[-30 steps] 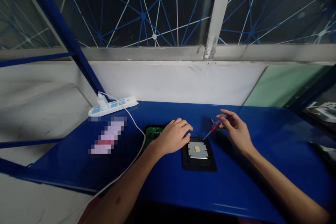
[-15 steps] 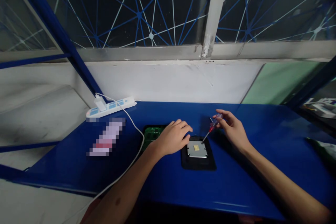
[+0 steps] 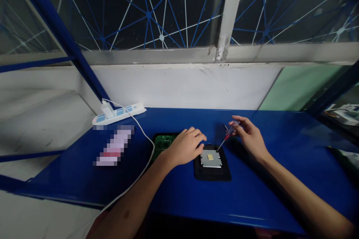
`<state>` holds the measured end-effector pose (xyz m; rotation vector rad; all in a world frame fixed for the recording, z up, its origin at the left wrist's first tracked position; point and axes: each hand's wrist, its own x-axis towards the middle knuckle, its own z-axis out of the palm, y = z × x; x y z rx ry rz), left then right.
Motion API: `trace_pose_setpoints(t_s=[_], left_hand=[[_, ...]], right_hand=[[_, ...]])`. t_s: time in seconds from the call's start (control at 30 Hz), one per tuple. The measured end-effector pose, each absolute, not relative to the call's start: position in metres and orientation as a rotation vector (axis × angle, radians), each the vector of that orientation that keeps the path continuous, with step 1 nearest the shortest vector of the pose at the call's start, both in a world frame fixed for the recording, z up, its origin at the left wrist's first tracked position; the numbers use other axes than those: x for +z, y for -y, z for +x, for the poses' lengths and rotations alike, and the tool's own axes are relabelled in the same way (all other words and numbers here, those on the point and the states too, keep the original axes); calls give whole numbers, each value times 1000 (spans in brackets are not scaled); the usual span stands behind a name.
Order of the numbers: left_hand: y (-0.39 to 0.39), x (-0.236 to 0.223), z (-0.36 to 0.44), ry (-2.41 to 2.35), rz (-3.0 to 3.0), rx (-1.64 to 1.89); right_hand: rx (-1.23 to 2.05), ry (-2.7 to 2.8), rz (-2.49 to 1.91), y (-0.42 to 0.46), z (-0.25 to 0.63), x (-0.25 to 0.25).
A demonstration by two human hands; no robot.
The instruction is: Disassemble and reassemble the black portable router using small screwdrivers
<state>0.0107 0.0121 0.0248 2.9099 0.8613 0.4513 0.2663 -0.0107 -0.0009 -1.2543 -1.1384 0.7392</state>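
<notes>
The right hand [image 3: 251, 138] has its fingers closed around the handle of a screwdriver [image 3: 230, 131], and they cover part of that handle. The shaft slants down to the left, its tip at the far right corner of a silver plate [image 3: 211, 161]. The tip is too small to make out, so whether it sits in a screw cannot be told.

The plate lies on a black panel [image 3: 200, 174], flat on the blue surface [image 3: 179, 194] between the two hands, with a small yellowish square [image 3: 210, 157] near its middle. The left hand [image 3: 186, 145] reaches over the panel's far left corner and hides it. Its fingers are loosely bent, a little apart from the thumb; whether they press or grip the edge cannot be told.

Beneath the left hand and wrist, a green piece in a dark frame [image 3: 162, 142] shows only in part; the rest is covered. Farther left, a pixelated item [image 3: 116, 145] cannot be identified. Beyond it, at the far left, stands a power strip [image 3: 123, 112] with a white plug [image 3: 107, 109]; a white cable [image 3: 144, 130] runs nearer, crosses beside the left forearm and leaves at the bottom edge. Objects at the right edge [image 3: 343, 114] are cut off and unclear.
</notes>
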Motion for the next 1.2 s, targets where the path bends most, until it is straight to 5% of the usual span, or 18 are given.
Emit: trace_pose_setpoints(t_s=[1.2], left_hand=[[10, 19, 29, -690, 2888, 375]], right_hand=[[760, 1178, -1234, 13, 266, 2]])
